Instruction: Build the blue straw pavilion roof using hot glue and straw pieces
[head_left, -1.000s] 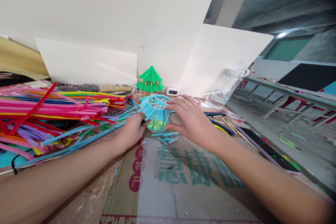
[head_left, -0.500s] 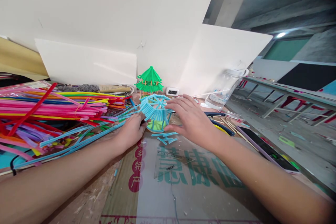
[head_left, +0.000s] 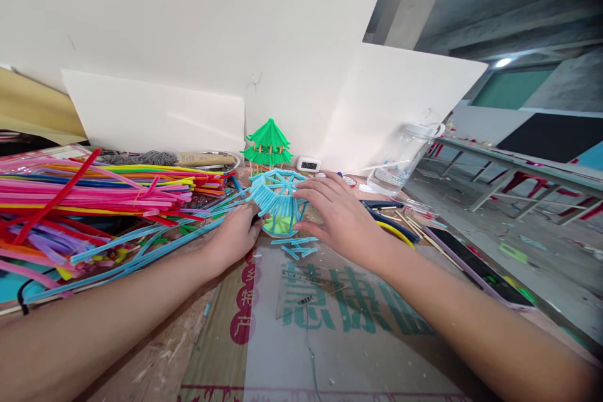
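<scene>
A small blue pipe-cleaner pavilion (head_left: 277, 198) with a light green floor stands between my hands. Its sloping roof is covered in blue strips on the left and front; on top, bare spokes form an open frame. My left hand (head_left: 238, 229) is closed at the pavilion's left side, with some fingers hidden behind it. My right hand (head_left: 339, 213) grips its right side, fingertips on the roof edge and thumb lower down by the posts. Short cut blue pieces (head_left: 298, 248) lie just in front. Behind stands a green tiered pavilion (head_left: 268, 144).
Bundles of coloured pipe cleaners (head_left: 94, 191) fill the left side, with long blue ones (head_left: 141, 257) under my left forearm. A small digital clock (head_left: 309, 164), a clear water jug (head_left: 400, 160), thin sticks (head_left: 431, 235) and a phone (head_left: 478, 267) lie around. A clear ruler (head_left: 306, 295) rests on the board.
Both hands stay at the blue pavilion. My right hand has shifted very slightly left and down; the pavilion barely moves.
</scene>
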The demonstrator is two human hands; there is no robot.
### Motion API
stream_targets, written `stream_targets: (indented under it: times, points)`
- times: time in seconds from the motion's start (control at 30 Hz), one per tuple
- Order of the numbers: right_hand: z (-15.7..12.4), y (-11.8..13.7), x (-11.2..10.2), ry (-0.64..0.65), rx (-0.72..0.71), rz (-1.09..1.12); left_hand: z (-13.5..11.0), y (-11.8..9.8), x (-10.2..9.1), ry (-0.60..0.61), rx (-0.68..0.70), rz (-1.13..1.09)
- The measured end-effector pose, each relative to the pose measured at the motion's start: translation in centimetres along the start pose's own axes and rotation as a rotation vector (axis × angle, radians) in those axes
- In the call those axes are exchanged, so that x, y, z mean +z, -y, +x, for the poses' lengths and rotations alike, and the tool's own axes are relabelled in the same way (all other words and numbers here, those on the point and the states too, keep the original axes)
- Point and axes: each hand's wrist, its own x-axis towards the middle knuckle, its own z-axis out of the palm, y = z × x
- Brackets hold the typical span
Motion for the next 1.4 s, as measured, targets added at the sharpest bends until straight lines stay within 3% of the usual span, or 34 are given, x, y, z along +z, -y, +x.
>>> stream_targets:
  times: [0.53,0.83,1.4]
  points:
    - [0.03,-0.18,-0.86,0.053,-0.012,-0.003,-0.10,-0.03,0.00,-0.007,0.004,-0.002]
    - [-0.08,-0.17,-0.07,0.017,-0.011,0.009,-0.02,0.17,0.07,0.003,0.003,-0.012]
    - [-0.05,-0.02,-0.58,0.022,0.000,0.001,-0.14,-0.17,-0.06,-0.011,0.002,0.059]
